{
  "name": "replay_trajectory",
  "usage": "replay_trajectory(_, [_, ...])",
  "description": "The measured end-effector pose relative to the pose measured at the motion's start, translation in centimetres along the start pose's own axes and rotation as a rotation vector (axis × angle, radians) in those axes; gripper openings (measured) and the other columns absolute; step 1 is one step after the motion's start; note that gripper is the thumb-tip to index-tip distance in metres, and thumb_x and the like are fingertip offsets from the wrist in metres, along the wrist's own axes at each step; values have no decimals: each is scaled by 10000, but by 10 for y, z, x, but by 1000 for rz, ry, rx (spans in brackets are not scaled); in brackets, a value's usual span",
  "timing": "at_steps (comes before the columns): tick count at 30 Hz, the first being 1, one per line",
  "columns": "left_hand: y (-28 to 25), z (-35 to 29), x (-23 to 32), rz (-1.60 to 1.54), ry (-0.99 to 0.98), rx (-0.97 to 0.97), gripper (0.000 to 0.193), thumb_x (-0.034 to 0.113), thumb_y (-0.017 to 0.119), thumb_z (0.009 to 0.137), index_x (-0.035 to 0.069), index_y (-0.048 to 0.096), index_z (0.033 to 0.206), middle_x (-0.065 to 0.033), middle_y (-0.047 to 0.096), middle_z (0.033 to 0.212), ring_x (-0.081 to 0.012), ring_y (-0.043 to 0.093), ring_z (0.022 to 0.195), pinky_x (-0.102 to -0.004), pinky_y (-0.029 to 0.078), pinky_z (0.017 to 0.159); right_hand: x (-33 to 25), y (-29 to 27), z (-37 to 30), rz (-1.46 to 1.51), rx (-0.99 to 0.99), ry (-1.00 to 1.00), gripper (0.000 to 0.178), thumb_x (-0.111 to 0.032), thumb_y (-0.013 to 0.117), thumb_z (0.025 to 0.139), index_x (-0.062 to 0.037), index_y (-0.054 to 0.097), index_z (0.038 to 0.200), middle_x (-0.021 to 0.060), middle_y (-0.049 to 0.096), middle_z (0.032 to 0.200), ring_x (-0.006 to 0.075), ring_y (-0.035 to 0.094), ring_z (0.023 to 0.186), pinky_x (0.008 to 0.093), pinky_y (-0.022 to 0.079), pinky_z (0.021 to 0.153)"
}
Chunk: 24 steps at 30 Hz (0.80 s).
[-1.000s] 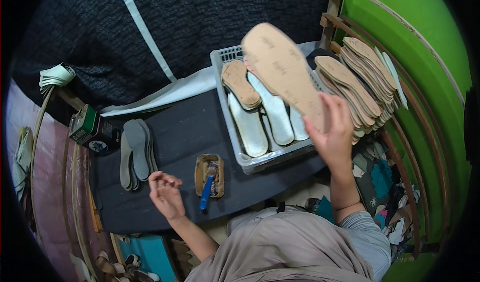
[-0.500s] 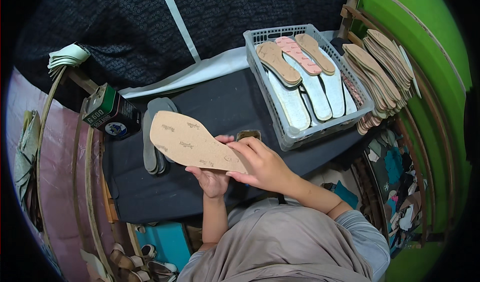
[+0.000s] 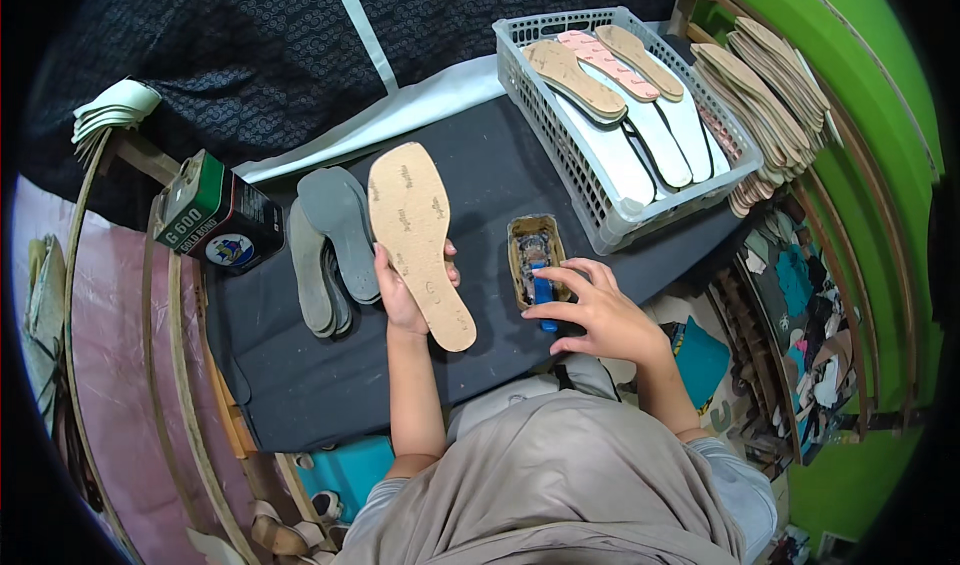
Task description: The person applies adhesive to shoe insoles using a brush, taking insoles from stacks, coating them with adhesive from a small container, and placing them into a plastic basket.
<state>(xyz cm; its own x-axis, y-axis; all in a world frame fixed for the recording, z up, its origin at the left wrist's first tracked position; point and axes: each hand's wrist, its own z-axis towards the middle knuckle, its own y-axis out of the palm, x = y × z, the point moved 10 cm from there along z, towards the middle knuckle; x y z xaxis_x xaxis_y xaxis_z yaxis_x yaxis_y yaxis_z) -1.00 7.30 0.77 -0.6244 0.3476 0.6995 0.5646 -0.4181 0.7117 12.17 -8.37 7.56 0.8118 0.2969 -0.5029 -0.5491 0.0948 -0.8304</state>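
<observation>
My left hand (image 3: 405, 303) is clamped on a tan insole (image 3: 412, 210) at its narrow waist, thumb along the left edge and fingertips showing past the right edge; the insole lies over my palm, its broad end reaching away from me beyond the grip, its narrower end jutting back toward my body; small dark marks dot its upper face; my right hand (image 3: 605, 317) is spread, thumb and fingers apart, the fingers over the blue handle of a brush (image 3: 542, 290); I cannot tell whether the fingertips press on it; the brush leans in a small brown tub (image 3: 556, 240), its handle poking over the near end; just left of the held insole lie grey insoles (image 3: 338, 210) on the dark cloth (image 3: 300, 395); farther left stands a green and black tin (image 3: 235, 220); beyond my right hand sits a pale plastic crate (image 3: 640, 227) of white, pink and tan insoles; stacked insoles (image 3: 750, 105) stand right of it.
</observation>
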Motion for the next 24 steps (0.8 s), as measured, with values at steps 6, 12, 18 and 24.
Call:
replay_trajectory(6, [-17, 2, -33, -42, -151, 1, 697, 612, 204, 908, 46, 499, 1190, -154, 568, 878, -202, 546, 598, -318, 464, 534, 8, -11, 8, -21, 290, 81, 292, -76, 714, 702, -145, 654, 980, 55, 560, 1141, 296, 489, 1028, 393, 425, 877])
replay_trajectory(12, [-19, 1, -32, 15, -158, -2, 720, 600, 178, 910, 21, 508, 1180, -158, 584, 880, -200, 567, 596, -320, 486, 544, 18, -36, 9, 78, 647, 79, 205, 33, 642, 745, -15, 600, 940, 121, 629, 893, 306, 611, 838, 357, 487, 746])
replay_trajectory(18, [-14, -1, -26, -11, -123, -60, 726, 582, 152, 918, 8, 536, 1140, -152, 626, 895, -182, 623, 639, -300, 533, 571, 24, -16, 24, 249, 537, 202, 151, 9, 625, 797, -8, 583, 941, 140, 625, 894, 304, 618, 773, 326, 500, 681])
replay_trajectory(24, [-16, -3, -31, 32, -162, -17, 751, 616, 166, 898, 15, 512, 1187, -163, 592, 883, -203, 585, 601, -315, 498, 541, 17, -24, 18, 160, 702, 207, 118, -30, 605, 845, -2, 568, 954, 143, 621, 862, 257, 615, 701, 304, 490, 627])
